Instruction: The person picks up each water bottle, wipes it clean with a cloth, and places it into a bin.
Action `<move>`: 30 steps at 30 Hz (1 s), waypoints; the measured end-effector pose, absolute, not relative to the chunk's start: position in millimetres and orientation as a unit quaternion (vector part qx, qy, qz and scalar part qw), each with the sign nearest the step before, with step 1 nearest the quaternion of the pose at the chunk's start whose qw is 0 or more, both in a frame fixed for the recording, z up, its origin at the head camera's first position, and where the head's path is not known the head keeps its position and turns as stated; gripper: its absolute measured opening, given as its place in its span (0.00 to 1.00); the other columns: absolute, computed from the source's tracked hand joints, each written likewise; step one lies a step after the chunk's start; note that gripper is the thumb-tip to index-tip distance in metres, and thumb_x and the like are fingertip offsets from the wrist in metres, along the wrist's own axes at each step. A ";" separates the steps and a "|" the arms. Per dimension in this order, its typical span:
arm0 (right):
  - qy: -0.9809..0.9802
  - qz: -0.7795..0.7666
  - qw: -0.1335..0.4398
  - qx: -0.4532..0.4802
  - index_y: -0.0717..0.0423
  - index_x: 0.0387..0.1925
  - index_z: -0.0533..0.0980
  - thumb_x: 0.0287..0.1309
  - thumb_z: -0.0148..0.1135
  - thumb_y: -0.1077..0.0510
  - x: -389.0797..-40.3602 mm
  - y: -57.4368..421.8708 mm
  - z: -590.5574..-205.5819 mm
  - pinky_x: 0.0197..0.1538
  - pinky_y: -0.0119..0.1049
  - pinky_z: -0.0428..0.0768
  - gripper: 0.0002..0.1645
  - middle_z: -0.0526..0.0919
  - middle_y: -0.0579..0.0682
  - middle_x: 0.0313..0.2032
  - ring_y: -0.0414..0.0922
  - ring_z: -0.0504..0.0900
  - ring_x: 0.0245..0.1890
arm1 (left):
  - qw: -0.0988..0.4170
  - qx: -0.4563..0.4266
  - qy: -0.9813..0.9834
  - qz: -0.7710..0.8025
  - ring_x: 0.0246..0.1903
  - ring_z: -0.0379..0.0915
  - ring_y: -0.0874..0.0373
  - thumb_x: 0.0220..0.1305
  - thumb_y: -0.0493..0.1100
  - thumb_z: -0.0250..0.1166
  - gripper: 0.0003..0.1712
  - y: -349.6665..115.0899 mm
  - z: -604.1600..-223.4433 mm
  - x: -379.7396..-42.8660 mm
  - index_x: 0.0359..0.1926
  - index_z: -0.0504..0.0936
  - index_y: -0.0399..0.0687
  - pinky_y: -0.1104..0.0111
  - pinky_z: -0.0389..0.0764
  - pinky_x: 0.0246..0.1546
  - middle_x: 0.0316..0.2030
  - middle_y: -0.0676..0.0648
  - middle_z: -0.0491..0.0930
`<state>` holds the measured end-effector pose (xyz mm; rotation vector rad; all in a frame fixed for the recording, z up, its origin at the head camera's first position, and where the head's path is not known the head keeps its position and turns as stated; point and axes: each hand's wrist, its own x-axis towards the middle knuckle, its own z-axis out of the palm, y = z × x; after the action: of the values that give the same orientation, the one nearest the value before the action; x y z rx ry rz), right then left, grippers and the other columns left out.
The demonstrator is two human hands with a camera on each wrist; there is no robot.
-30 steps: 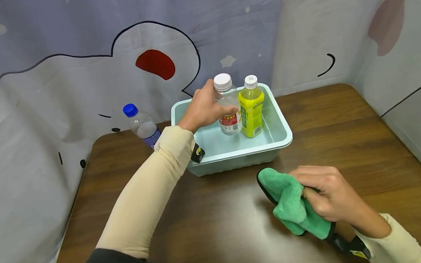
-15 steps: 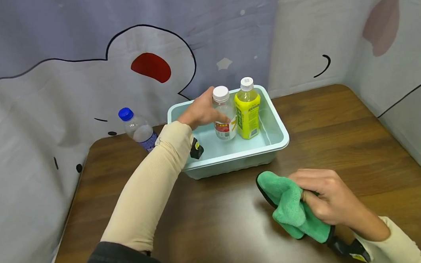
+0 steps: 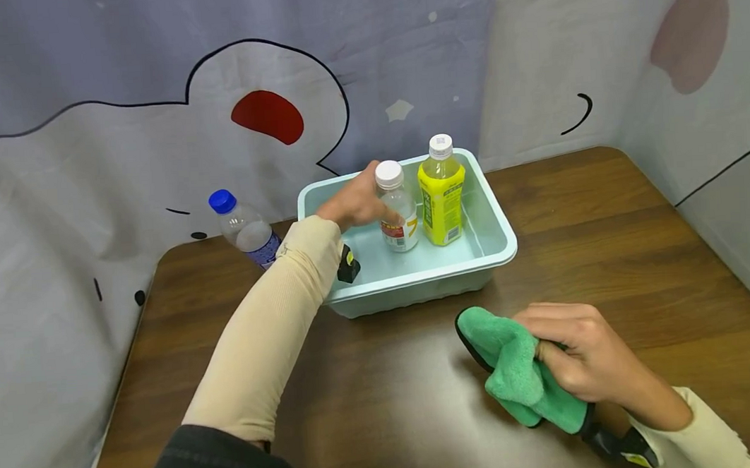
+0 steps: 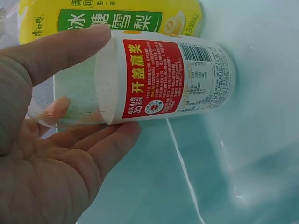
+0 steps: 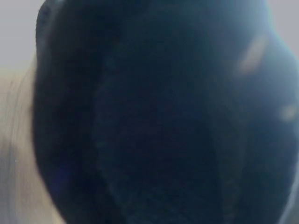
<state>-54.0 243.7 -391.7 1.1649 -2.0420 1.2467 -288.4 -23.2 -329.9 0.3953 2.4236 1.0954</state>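
Note:
My left hand (image 3: 362, 198) is inside the pale blue basin (image 3: 416, 281), its thumb and fingers around a clear white-capped bottle (image 4: 154, 84) with a red and white label. That bottle stands upright on the basin floor. Right beside it stands a yellow-labelled drink bottle (image 3: 442, 199), also white-capped. Over the table, front right, my right hand (image 3: 575, 351) grips a bunched green cloth (image 3: 515, 364) with dark edging. A dark, blurred mass, probably the cloth, fills most of the right wrist view.
Left of the basin, a blue-capped bottle (image 3: 247, 230) with a purple label is partly hidden by my left sleeve. A wooden table (image 3: 383, 389) carries everything. Printed fabric (image 3: 417, 62) hangs behind the table and along its sides.
My left hand has lowered the clear bottle onto the basin floor and shifted slightly left with it. My right hand and the green cloth have hardly moved.

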 end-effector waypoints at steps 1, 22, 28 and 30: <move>-0.746 0.455 0.237 0.426 0.63 0.41 0.87 0.38 0.55 0.84 -53.7 243.5 -391.4 0.46 0.24 0.84 0.30 0.90 0.51 0.35 0.39 0.85 0.35 | 0.224 0.140 0.879 0.397 0.70 0.68 0.43 0.49 0.26 0.79 0.53 -23.9 -329.6 -288.2 0.71 0.58 0.43 0.51 0.67 0.77 0.68 0.40 0.71; -0.735 0.459 0.233 0.441 0.61 0.40 0.87 0.39 0.54 0.85 -46.6 237.0 -382.7 0.44 0.24 0.83 0.30 0.89 0.50 0.34 0.37 0.84 0.35 | 0.185 0.147 0.948 0.213 0.76 0.61 0.45 0.58 0.57 0.78 0.59 -61.7 -271.4 -259.4 0.82 0.55 0.50 0.50 0.70 0.75 0.77 0.42 0.66; -0.726 0.461 0.237 0.452 0.63 0.41 0.87 0.38 0.54 0.85 -43.6 233.8 -378.0 0.46 0.24 0.83 0.30 0.89 0.52 0.35 0.39 0.85 0.35 | 0.160 0.146 0.961 0.170 0.84 0.39 0.43 0.59 0.61 0.76 0.63 -87.5 -247.9 -246.4 0.84 0.48 0.56 0.41 0.55 0.81 0.83 0.45 0.53; -0.725 0.460 0.238 0.454 0.63 0.41 0.87 0.39 0.54 0.85 -42.5 232.8 -376.4 0.46 0.24 0.83 0.29 0.89 0.52 0.35 0.38 0.85 0.35 | 0.144 0.151 0.965 0.159 0.85 0.28 0.42 0.59 0.60 0.76 0.63 -98.7 -242.0 -242.1 0.84 0.48 0.56 0.39 0.47 0.82 0.84 0.46 0.49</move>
<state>-42.5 232.8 -376.4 1.2440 -1.9859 1.2611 -242.1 -98.7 -242.0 0.4359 2.7822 0.4597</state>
